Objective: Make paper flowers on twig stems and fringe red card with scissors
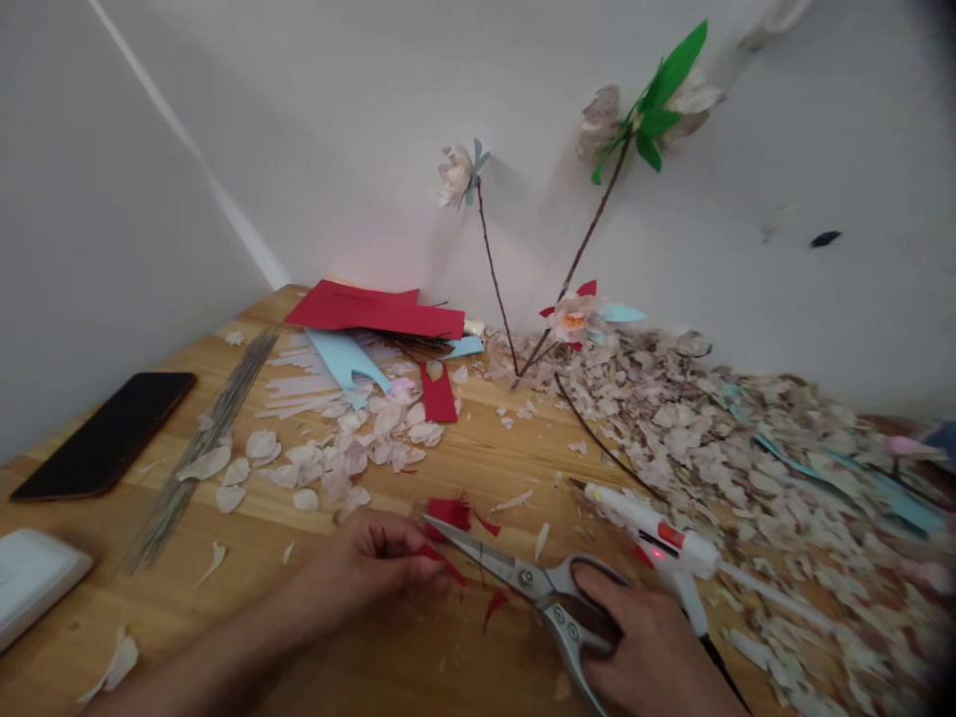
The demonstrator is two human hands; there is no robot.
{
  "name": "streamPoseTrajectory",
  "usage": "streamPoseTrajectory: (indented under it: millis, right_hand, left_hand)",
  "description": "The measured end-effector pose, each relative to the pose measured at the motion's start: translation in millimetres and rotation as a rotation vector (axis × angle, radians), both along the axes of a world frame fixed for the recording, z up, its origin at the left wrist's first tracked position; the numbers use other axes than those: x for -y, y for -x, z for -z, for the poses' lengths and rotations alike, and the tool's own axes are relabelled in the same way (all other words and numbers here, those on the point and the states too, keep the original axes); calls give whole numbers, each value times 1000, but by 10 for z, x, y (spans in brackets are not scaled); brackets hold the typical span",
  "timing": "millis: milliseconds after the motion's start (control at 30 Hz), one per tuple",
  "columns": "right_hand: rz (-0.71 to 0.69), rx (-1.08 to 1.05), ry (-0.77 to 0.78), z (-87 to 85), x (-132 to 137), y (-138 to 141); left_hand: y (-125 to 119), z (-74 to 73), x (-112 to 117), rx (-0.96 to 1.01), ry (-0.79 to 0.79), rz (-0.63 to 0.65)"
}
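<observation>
My left hand (380, 563) pinches a small piece of red paper (446, 564) between thumb and fingers. The steel scissors (527, 578) are in my right hand (648, 642), fingers through the handle loops. Their blades point left, tips close to my left fingers and the red paper; whether they touch it I cannot tell. Another red paper scrap (450, 513) with a fringed edge lies just behind the blades. A curved red offcut (494, 605) is in front of them. Right of the scissors rests a white glue gun (649, 526) with a lit red light.
Dried petals (694, 418) heap along the right side. Pale petals (351, 453), red sheets (373, 311) and light-blue paper (348, 363) lie further back. Thin wires (205, 448) and a black phone (105, 435) are left. Tall flower stems (590, 239) stand against the wall.
</observation>
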State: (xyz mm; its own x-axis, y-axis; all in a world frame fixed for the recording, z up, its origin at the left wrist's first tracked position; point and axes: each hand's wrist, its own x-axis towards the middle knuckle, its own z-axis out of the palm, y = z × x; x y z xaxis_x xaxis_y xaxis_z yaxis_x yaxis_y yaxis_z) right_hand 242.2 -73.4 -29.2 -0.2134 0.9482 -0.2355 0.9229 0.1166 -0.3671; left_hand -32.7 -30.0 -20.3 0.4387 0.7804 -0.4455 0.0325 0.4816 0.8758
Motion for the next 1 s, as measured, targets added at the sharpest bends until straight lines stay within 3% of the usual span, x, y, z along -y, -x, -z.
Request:
streamPoseTrajectory:
  millis: [167,300,367,467,500,567,633,733,800,833,900,1000]
  right_hand:
    - [79,48,-49,37,-21,-33]
    - [94,43,-155,29,-4,-29]
    - [103,17,-236,37,7,-26]
    - [164,-2,-315,53,5,-36]
    - [189,-2,-320,55,-1,-43]
    - [224,5,-319,56,-15,-59]
    - [233,14,-322,58,-24,-71]
    - [222,28,-340,98,-24,-74]
    - [202,37,-355,152,-20,-64]
    - [190,43,-358,181,-19,-56]
    - [161,59,-346,227,-20,-36]
    - [132,74,-276,238,-31,-14]
  left_hand:
    - [77,16,-85,-70,-75,-95]
    - [43,-37,-42,-214,-292,-85]
    - [-47,-96,45,-274,-455,55]
    - [-233,-202,188,-233,-908,608]
    - [-287,-236,222,-242,-1026,721]
    - [-349,-297,261,-309,-1161,796]
    - [-318,-345,260,-387,-1216,715]
    - [-71,-387,186,-510,-1270,469]
    - [215,-410,89,-699,-1276,230]
    - [385,-427,29,-819,-1280,51]
    - [751,-469,-99,-1096,-1174,-241]
    - [1289,-493,-255,-1474,-961,-430]
